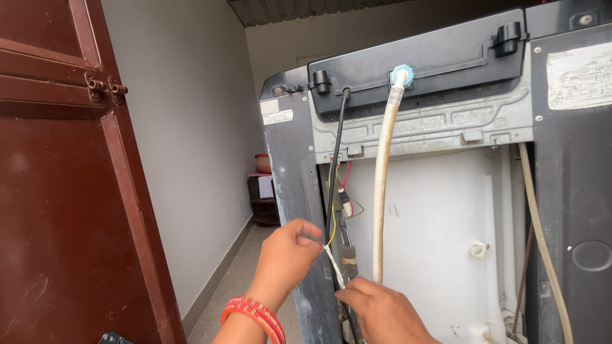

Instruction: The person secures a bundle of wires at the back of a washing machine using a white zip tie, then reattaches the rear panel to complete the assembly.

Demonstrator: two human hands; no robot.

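Note:
I face the open back of a washing machine (299,191) with its rear panel off, showing the white tub (433,223). My left hand (285,258), with red bangles on the wrist, pinches a thin white tie or wire (333,264) beside the black power cable (336,165). My right hand (382,312) holds the lower end of the same white strip near a suspension rod (347,245). A beige inlet hose (382,185) hangs from a blue connector (401,74) just right of my hands. Red and yellow wires (344,185) run behind the cable.
A dark red door (64,191) stands open at the left. A narrow passage runs along a white wall (191,159) to a small dark stand with a pot (262,191). A second hose (542,242) hangs inside the machine at the right.

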